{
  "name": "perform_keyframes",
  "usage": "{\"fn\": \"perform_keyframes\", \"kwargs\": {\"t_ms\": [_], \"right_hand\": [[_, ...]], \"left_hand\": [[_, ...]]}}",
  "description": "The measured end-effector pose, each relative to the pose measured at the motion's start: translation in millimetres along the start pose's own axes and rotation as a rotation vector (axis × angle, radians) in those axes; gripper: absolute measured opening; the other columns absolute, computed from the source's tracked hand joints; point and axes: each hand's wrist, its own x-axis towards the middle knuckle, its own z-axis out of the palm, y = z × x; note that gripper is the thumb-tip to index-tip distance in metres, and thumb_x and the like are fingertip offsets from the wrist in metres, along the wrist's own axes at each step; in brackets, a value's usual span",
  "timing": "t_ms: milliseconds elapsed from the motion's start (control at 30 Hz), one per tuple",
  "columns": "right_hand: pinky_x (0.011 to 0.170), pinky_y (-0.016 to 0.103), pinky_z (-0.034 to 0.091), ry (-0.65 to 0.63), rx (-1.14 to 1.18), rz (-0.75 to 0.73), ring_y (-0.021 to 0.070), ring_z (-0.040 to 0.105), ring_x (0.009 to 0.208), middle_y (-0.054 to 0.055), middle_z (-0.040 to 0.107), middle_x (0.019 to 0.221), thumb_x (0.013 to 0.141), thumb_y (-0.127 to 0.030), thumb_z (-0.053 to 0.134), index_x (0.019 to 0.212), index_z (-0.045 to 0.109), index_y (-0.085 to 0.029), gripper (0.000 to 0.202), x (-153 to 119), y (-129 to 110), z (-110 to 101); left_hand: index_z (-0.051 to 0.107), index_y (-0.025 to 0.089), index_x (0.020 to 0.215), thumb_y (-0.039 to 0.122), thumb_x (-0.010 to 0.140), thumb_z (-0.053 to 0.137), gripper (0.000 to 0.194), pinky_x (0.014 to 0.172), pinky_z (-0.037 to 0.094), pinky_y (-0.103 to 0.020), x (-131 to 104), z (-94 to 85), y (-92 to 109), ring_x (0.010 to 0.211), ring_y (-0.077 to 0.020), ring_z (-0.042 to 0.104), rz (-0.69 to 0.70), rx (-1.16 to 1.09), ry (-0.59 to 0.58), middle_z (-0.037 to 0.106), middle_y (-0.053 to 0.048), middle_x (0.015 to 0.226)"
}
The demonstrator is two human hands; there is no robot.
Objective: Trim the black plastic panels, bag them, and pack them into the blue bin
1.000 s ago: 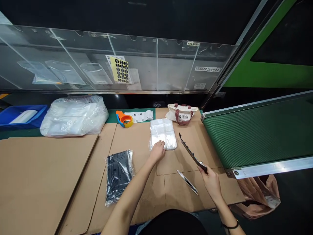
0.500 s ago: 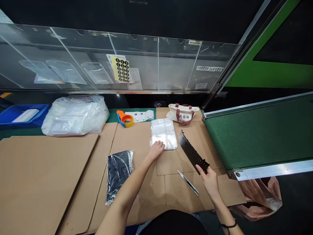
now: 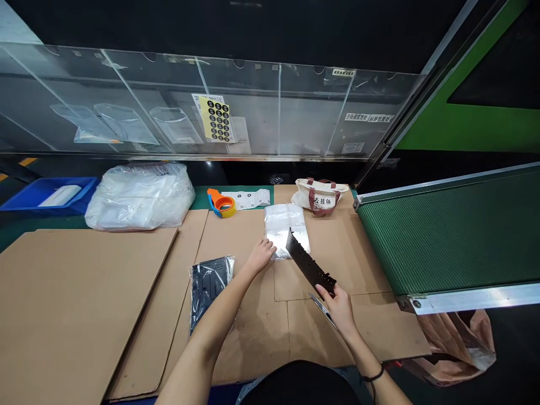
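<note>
My right hand [image 3: 341, 312] grips the lower end of a thin black perforated panel [image 3: 310, 263], thumb on top. The panel is tilted, and its far end reaches in front of the clear plastic bags [image 3: 283, 225], which lie in a flat stack. At the stack's lower left corner, my left hand [image 3: 260, 257] has its fingers curled in, pinching the edge of a bag. Partly beneath my right hand lies a utility knife [image 3: 321, 308]. Left of my left forearm is a black panel packed in clear plastic [image 3: 208, 287], partly covered by the arm.
Cardboard sheets [image 3: 84, 304] cover the table. Along the back stand a blue tray [image 3: 25, 199], a big plastic bundle [image 3: 139, 197], a tape dispenser [image 3: 221, 203], a label strip [image 3: 253, 198] and a small cloth bag [image 3: 320, 196]. A green conveyor [image 3: 451, 242] borders the right.
My right hand has carried the black panel left, nearer the bags and over the knife. My left hand has slid left to the stack's corner. The view has shifted slightly.
</note>
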Motion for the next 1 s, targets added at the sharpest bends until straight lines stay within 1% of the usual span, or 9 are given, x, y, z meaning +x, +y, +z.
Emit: {"fn": "perform_keyframes", "kwargs": {"t_ms": [100,200,300,433,500,600,767,867,1000], "right_hand": [[0.074,0.039,0.055,0.006,-0.005,0.001,0.0317,0.070,0.083,0.016,0.075,0.091,0.074,-0.065,0.061,0.088,0.071,-0.011,0.057,0.3,1.9,2.4],[0.073,0.037,0.055,0.028,-0.012,-0.002,0.0307,0.070,0.083,0.016,0.075,0.090,0.074,-0.065,0.060,0.087,0.071,-0.011,0.057,-1.4,5.7,1.5],[0.072,0.034,0.054,0.048,-0.017,-0.007,0.0289,0.070,0.081,0.015,0.075,0.088,0.076,-0.064,0.059,0.088,0.071,-0.012,0.055,-4.4,10.0,0.9],[0.066,0.030,0.053,0.057,-0.017,-0.017,0.0260,0.069,0.076,0.012,0.075,0.083,0.076,-0.064,0.059,0.086,0.071,-0.014,0.053,-7.0,17.2,3.2],[0.064,0.029,0.052,0.055,-0.020,-0.023,0.0248,0.069,0.074,0.011,0.075,0.081,0.077,-0.063,0.058,0.084,0.071,-0.015,0.050,-7.2,20.7,5.2],[0.064,0.028,0.052,0.048,-0.028,-0.037,0.0237,0.068,0.072,0.010,0.074,0.080,0.078,-0.059,0.058,0.086,0.071,-0.015,0.047,-6.6,24.5,8.5],[0.062,0.028,0.051,0.049,-0.048,-0.051,0.0228,0.067,0.067,0.009,0.073,0.074,0.078,-0.058,0.058,0.084,0.070,-0.015,0.046,-6.5,26.4,11.2],[0.063,0.027,0.051,0.047,-0.053,-0.062,0.0225,0.068,0.068,0.009,0.073,0.075,0.080,-0.058,0.057,0.087,0.070,-0.015,0.046,-7.9,26.5,9.7],[0.061,0.027,0.050,0.029,-0.063,-0.084,0.0219,0.067,0.065,0.008,0.072,0.072,0.081,-0.059,0.056,0.084,0.071,-0.016,0.045,-7.4,28.5,9.0]], "left_hand": [[0.062,0.014,0.102,0.027,0.091,0.057,0.018,0.096,0.046,-0.047,1.7,-0.1,3.1,0.110,-0.0229,0.057,-0.041,0.012,0.019,0.062,-0.008,0.112],[0.062,0.014,0.103,0.029,0.091,0.057,0.020,0.091,0.049,-0.044,7.3,2.1,5.1,0.104,-0.0215,0.059,-0.099,0.006,0.017,0.063,-0.007,0.108],[0.062,0.015,0.102,0.032,0.091,0.057,0.021,0.088,0.051,-0.042,14.4,4.2,7.1,0.099,-0.0200,0.060,-0.137,-0.016,-0.010,0.064,-0.007,0.105],[0.063,0.014,0.102,0.034,0.091,0.057,0.023,0.088,0.051,-0.043,22.2,4.9,11.7,0.097,-0.0195,0.062,-0.144,-0.071,-0.066,0.064,-0.007,0.105],[0.062,0.015,0.104,0.034,0.091,0.057,0.024,0.089,0.051,-0.043,24.7,5.2,14.2,0.099,-0.0199,0.061,-0.149,-0.105,-0.088,0.064,-0.007,0.108],[0.061,0.015,0.107,0.034,0.091,0.057,0.025,0.088,0.052,-0.043,28.4,6.7,16.8,0.100,-0.0204,0.061,-0.167,-0.169,-0.118,0.063,-0.008,0.111],[0.062,0.015,0.105,0.038,0.092,0.055,0.027,0.082,0.054,-0.039,37.1,9.1,18.7,0.091,-0.0178,0.063,-0.248,-0.293,-0.178,0.065,-0.007,0.104],[0.061,0.015,0.107,0.037,0.092,0.055,0.027,0.083,0.054,-0.040,40.5,8.7,19.0,0.093,-0.0183,0.063,-0.294,-0.360,-0.183,0.064,-0.007,0.106],[0.061,0.015,0.109,0.036,0.092,0.056,0.027,0.084,0.054,-0.041,42.8,9.2,19.5,0.095,-0.0190,0.062,-0.344,-0.464,-0.170,0.064,-0.007,0.109]]}}
